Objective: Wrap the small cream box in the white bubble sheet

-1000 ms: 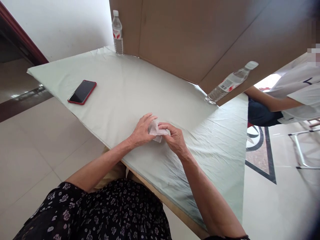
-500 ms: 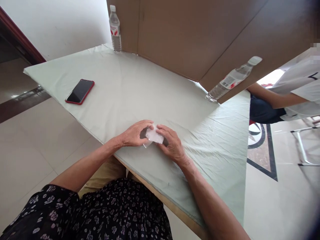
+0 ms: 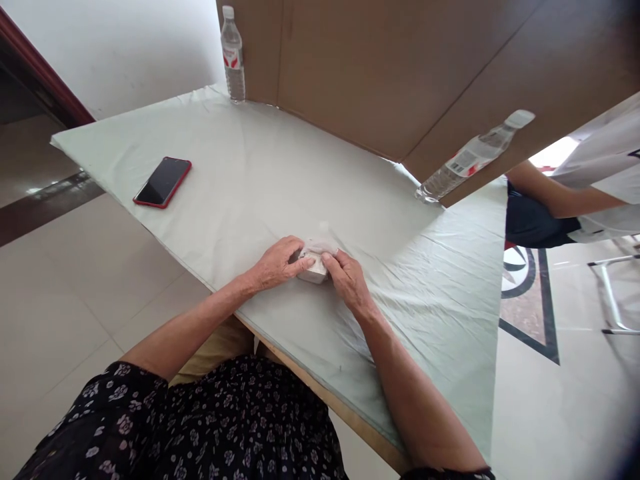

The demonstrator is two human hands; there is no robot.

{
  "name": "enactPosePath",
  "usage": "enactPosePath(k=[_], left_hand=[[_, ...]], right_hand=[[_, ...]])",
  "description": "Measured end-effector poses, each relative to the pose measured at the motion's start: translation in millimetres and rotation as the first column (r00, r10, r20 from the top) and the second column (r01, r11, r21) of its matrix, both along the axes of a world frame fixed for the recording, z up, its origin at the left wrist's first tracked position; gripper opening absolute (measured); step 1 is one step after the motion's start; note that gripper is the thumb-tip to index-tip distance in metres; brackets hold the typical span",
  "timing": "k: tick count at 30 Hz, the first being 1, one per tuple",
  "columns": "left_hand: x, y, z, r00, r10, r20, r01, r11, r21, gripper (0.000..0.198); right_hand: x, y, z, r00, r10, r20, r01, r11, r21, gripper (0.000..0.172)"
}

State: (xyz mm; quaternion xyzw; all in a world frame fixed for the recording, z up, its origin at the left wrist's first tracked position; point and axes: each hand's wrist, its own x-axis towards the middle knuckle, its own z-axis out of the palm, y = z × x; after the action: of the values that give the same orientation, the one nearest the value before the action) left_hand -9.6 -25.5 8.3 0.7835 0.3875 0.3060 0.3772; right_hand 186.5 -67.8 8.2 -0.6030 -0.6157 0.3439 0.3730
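Near the front edge of the cloth-covered table (image 3: pixel 240 180), a small white box (image 3: pixel 313 270) sits between my two hands. Thin whitish film (image 3: pixel 320 245), apparently plastic, bunches along its far side. My left hand (image 3: pixel 281 264) grips the box's left end, with the thumb pressed on top. From the right, my right hand (image 3: pixel 349 277) pinches the film or the box's upper edge between thumb and fingers. The box's ends are partly hidden by my fingers.
A black phone with a red case (image 3: pixel 163 182) lies at the left. A brown cardboard panel (image 3: pixel 345 73) stands along the back, with one water bottle (image 3: pixel 233 60) at its left and another (image 3: pixel 470 160) at its right. A person's arm (image 3: pixel 560 193) shows beyond the panel.
The white box has turned so its top and near side show, and the film now lies on its far side. Both hands have closed in, thumbs now over the top.
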Motion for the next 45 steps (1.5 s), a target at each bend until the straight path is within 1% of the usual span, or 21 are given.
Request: enactPosePath(k=[2,4,6,8,11,16,21,25,28,32,34,37,41,43,45], left_hand=[[0.8,-0.1,-0.9,0.989,-0.064,0.135,0.088,0.980,-0.180,0.038],[1.7,1.3,-0.4,0.951,-0.102,0.293,0.201,0.922,-0.330,0.050],[3.3,3.8,1.0,0.913,-0.077,0.400,0.255,0.873,-0.415,0.062],[5.6,6.5,2.8,0.901,-0.022,0.432,0.246,0.848,-0.470,0.069],[9.3,9.0,6.3,0.900,0.015,0.435,0.236,0.824,-0.516,0.065],[12.6,7.4,9.4,0.886,0.034,0.462,0.241,0.818,-0.522,0.050],[11.4,4.8,8.6,0.881,0.042,0.471,0.253,0.799,-0.546,0.039],[10.6,5.4,6.3,0.887,0.034,0.460,0.266,0.776,-0.571,0.041],[9.9,7.5,3.1,0.889,0.040,0.455,0.256,0.782,-0.568,0.045],[8.4,9.7,-0.1,0.888,0.037,0.457,0.255,0.788,-0.560,0.049],[7.8,10.1,-0.5,0.889,0.025,0.458,0.263,0.790,-0.553,0.047],[7.3,10.9,-0.6,0.898,0.015,0.441,0.249,0.807,-0.536,0.043],[7.8,13.1,-2.6,0.915,0.005,0.403,0.201,0.862,-0.466,0.042],[8.7,14.2,-4.6,0.932,0.019,0.363,0.142,0.900,-0.412,0.042],[9.7,14.8,-6.5,0.948,0.049,0.314,0.071,0.931,-0.358,0.042]], right_hand=[[0.7,3.5,-2.7,0.998,-0.037,0.045,0.035,0.999,0.026,0.032],[1.2,6.4,-4.2,0.998,-0.052,0.040,0.050,0.998,0.028,0.033],[1.5,8.0,-4.4,0.999,-0.050,-0.005,0.050,0.999,0.009,0.033],[1.8,8.0,-3.5,0.996,-0.050,-0.078,0.049,0.999,-0.017,0.033],[3.0,6.7,-1.7,0.986,-0.047,-0.162,0.041,0.998,-0.037,0.035],[5.6,5.4,-1.0,0.975,-0.015,-0.224,0.009,1.000,-0.027,0.043],[6.1,4.9,-2.2,0.966,0.003,-0.260,-0.013,0.999,-0.037,0.036],[7.7,7.2,1.2,0.961,0.011,-0.276,-0.032,0.997,-0.072,0.034],[8.6,17.1,7.9,0.958,0.012,-0.287,-0.039,0.995,-0.087,0.032],[6.6,40.8,19.8,0.943,-0.017,-0.333,-0.018,0.995,-0.102,0.034],[5.0,52.4,24.5,0.934,-0.026,-0.356,-0.016,0.993,-0.113,0.033],[3.3,63.0,27.4,0.921,-0.002,-0.389,-0.040,0.994,-0.099,0.031],[2.7,62.0,25.2,0.907,0.020,-0.421,-0.033,0.999,-0.024,0.023],[3.0,57.7,23.8,0.928,0.018,-0.372,-0.014,1.000,0.013,0.019],[3.5,53.2,22.8,0.960,0.010,-0.280,0.012,0.997,0.076,0.016]])
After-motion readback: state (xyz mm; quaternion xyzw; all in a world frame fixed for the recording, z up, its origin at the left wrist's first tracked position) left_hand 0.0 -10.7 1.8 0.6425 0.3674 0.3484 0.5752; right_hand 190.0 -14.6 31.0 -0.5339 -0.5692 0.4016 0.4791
